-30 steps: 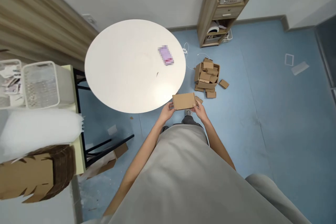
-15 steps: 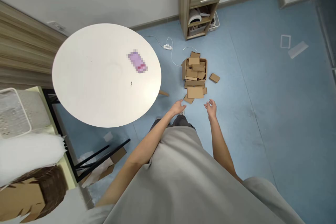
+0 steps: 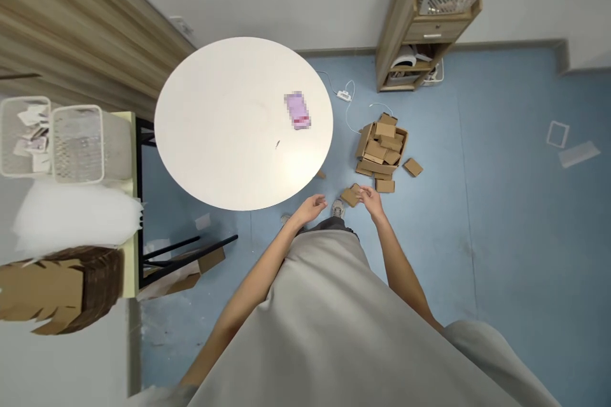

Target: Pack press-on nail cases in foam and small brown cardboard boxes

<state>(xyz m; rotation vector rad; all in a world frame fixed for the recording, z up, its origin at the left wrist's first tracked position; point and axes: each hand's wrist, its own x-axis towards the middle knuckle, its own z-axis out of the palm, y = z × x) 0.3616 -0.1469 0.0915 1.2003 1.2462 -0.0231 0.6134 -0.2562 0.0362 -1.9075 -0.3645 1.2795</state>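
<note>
My left hand (image 3: 310,208) hangs over the blue floor just off the round white table's (image 3: 205,159) near edge, fingers loosely apart and holding nothing. My right hand (image 3: 371,199) is level with it, fingers relaxed and apart, also holding nothing. A small flat cardboard box (image 3: 350,195) lies on the floor and appears just beside my right fingertips. Beyond it stands an open carton piled with several folded cardboard boxes (image 3: 382,149), with one box (image 3: 384,186) in front and another (image 3: 413,167) to its right. A blurred pink item (image 3: 296,110) rests on the table.
A wooden shelf unit (image 3: 420,32) stands against the far wall, with a power strip and cable (image 3: 344,95) on the floor beside it. At left, a side table carries white baskets (image 3: 76,143), white foam (image 3: 71,216) and stacked flat cardboard (image 3: 52,296). Paper scraps (image 3: 575,152) lie at right.
A second ago both hands held a folded cardboard box. They let it go, and it now lies on the floor by the carton. Both hands have drawn back with nothing in them.
</note>
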